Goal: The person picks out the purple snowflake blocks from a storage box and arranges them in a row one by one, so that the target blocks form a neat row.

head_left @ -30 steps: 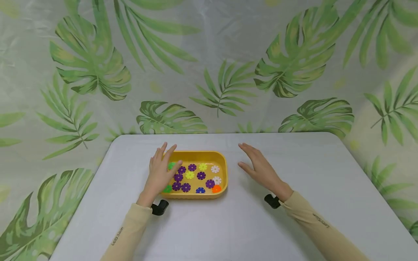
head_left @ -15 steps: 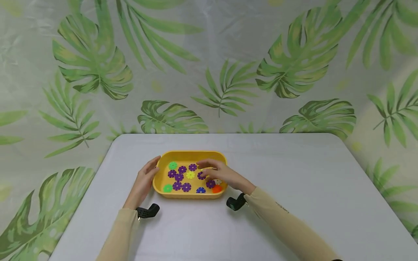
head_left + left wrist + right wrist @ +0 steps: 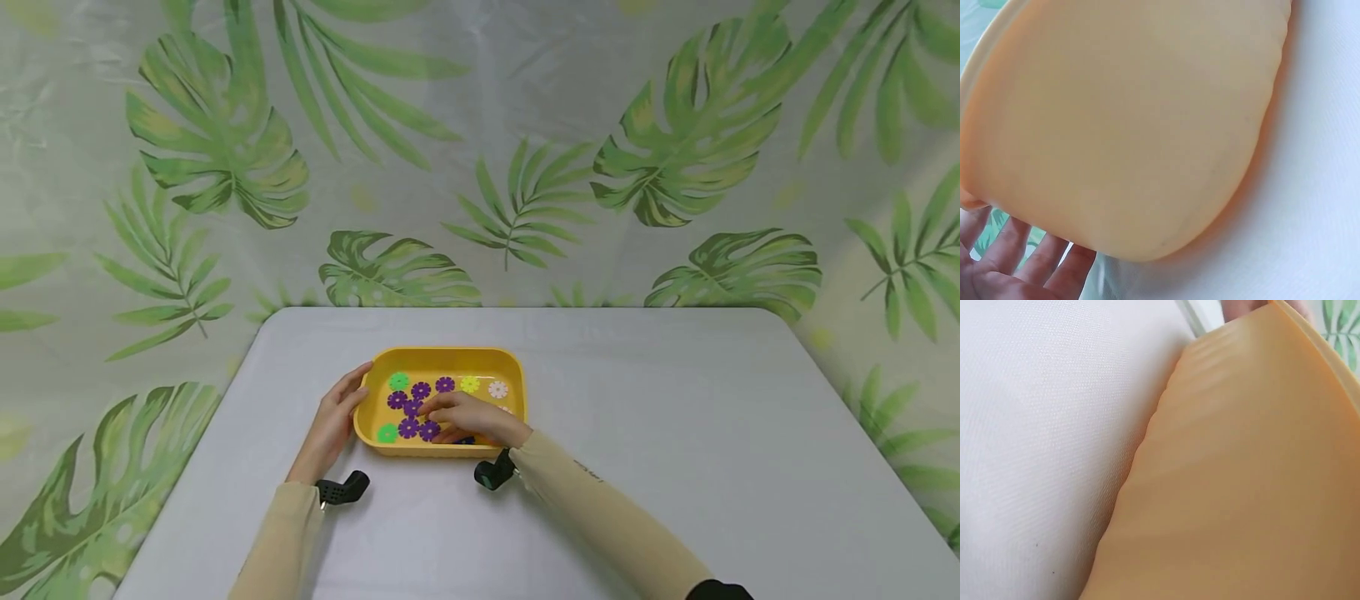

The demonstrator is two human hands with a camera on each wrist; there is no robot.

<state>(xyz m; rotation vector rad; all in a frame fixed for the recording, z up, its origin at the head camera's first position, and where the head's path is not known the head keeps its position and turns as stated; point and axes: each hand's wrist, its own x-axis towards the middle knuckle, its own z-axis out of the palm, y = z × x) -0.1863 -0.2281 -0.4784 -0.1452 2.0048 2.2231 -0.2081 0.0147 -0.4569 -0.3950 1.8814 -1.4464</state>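
A yellow tray point(image 3: 393, 450) holds several flower-shaped discs: purple ones point(image 3: 408, 427), green ones point(image 3: 387, 433), a yellow-green one point(image 3: 469, 383) and a white one point(image 3: 498, 389). My left hand point(image 3: 330, 425) grips the tray's left end, thumb at the rim; in the left wrist view its fingers point(image 3: 1038, 259) lie against the tray's edge point(image 3: 1116, 156). My right hand point(image 3: 476, 417) reaches into the tray, thumb and fingers apart and slightly bent over the purple discs, hiding some pieces. The right wrist view shows mostly the tray's outer wall point(image 3: 1229, 475).
The tray stands on a white-covered table point(image 3: 637, 400), towards its far side. Behind hangs a leaf-patterned cloth point(image 3: 540, 125). Black wrist cameras point(image 3: 343, 488) sit at both wrists.
My left hand has moved from above the tray to its left end. My right hand has come left from beside the tray into it, over the purple discs.
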